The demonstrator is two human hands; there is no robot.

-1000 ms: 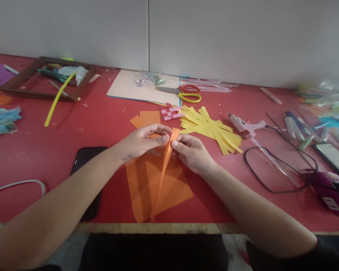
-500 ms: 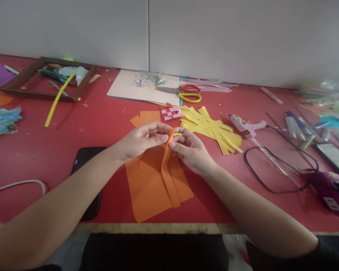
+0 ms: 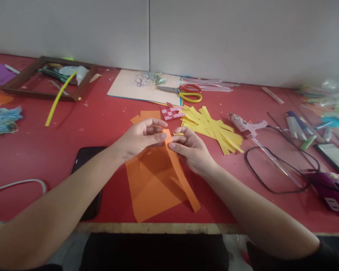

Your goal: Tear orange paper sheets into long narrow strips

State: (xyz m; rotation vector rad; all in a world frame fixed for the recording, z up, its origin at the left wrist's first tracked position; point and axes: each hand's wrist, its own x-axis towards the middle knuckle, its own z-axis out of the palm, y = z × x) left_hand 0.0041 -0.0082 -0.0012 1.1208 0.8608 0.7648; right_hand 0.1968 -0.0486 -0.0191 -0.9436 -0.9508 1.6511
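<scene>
Head view shows left hand (image 3: 138, 141) and right hand (image 3: 196, 152) pinching the orange strip (image 3: 181, 172) near its far end, probably for steadiness.

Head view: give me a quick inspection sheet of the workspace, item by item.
Surface: red table, small scraps scattered.
Work pieces: orange strip slanting over orange sheet.
Clutter: yellow strips, scissors, phone, wooden frame, glue gun.
Hands: right hand pinches the orange strip; left hand is at its upper end, grip unclear.
Cables: black cord looped at right; white cable at left.
Surroundings: grey wall behind.
Other people: nothing seen.
</scene>
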